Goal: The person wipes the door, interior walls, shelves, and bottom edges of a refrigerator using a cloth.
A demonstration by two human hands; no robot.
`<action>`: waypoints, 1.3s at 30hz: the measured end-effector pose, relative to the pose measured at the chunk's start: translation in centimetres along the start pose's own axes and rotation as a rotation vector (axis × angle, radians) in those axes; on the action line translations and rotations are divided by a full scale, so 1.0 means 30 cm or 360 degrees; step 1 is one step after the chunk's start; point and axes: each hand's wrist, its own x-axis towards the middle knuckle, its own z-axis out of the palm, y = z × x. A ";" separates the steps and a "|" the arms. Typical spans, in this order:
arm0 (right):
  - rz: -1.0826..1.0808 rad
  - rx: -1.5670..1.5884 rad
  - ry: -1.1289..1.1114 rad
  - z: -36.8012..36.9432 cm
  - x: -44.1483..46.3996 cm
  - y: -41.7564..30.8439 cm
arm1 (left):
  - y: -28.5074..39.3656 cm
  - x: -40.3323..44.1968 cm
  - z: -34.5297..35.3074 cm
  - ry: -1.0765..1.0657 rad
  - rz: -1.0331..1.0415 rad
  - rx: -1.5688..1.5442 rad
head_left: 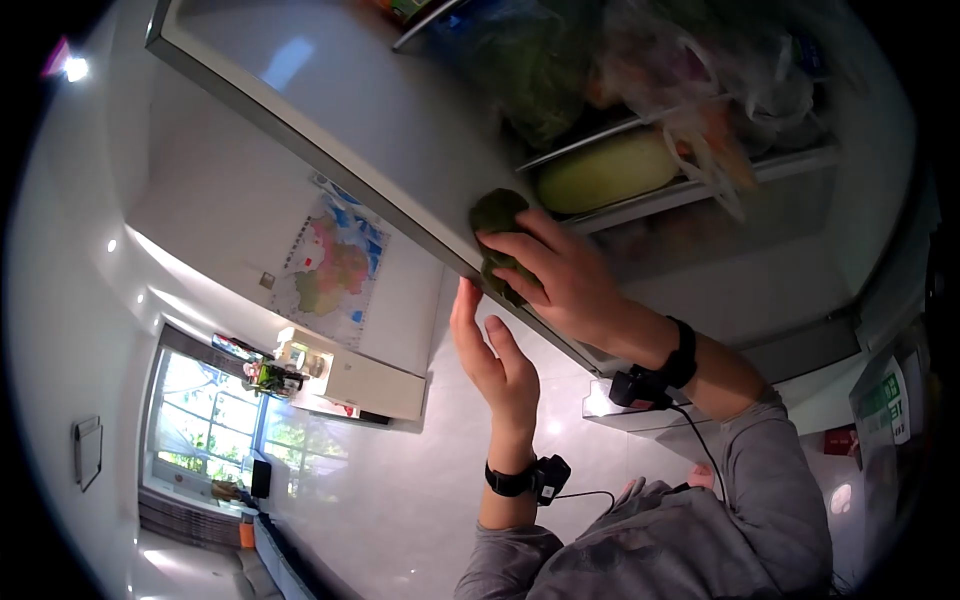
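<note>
My right hand (570, 275) presses a dark green cloth (497, 212) against the pale inner face of an open refrigerator door (400, 150), close to its edge. Its fingers are curled over the cloth, and part of the cloth is hidden under them. Just below, my left hand (497, 365) touches or nearly touches the outer edge of the same door with its fingertips. Its fingers are stretched out and nothing is in them. Both wrists wear black straps with small devices and cables.
Inside the refrigerator, a long pale green gourd or melon (610, 172) lies on a shelf. Plastic bags (690, 60) of produce are packed around and above it. Beyond the door are a wall map (335, 260), a white cabinet (375, 385) and a bright window (205, 415).
</note>
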 end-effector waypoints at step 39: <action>-0.0065 0.0054 -0.0038 -0.021 0.031 0.025 | 0.019 0.001 0.019 0.0130 0.0071 0.0329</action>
